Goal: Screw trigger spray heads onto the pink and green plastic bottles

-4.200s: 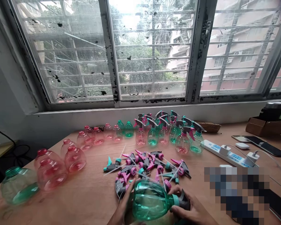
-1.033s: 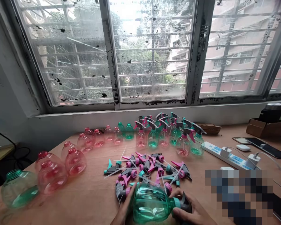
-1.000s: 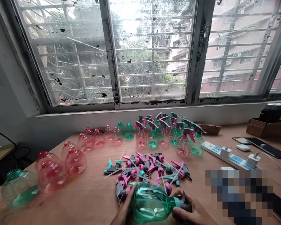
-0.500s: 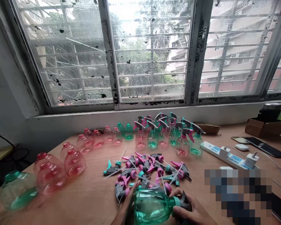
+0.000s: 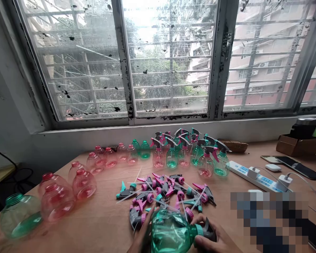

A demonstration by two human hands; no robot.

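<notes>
A clear green bottle [image 5: 171, 232] lies on its side at the bottom edge of the view, neck pointing right. My left hand [image 5: 142, 236] wraps round its body. My right hand [image 5: 211, 239] grips the grey trigger sprayer head [image 5: 207, 229] with its teal collar on the neck. Just beyond lies a heap of loose pink, teal and grey sprayer heads [image 5: 166, 191] with thin dip tubes.
Open pink bottles [image 5: 83, 182] and a green bottle [image 5: 18, 215] stand along the left of the wooden table [image 5: 105, 225]. Capped bottles [image 5: 195, 153] cluster by the window sill. A white power strip [image 5: 255, 175], phones [image 5: 297, 164] and a cardboard box [image 5: 297, 144] lie at the right.
The green bottle and both hands have sunk slightly toward the bottom edge and the bottle has turned a little in my hands. Everything on the table stays put.
</notes>
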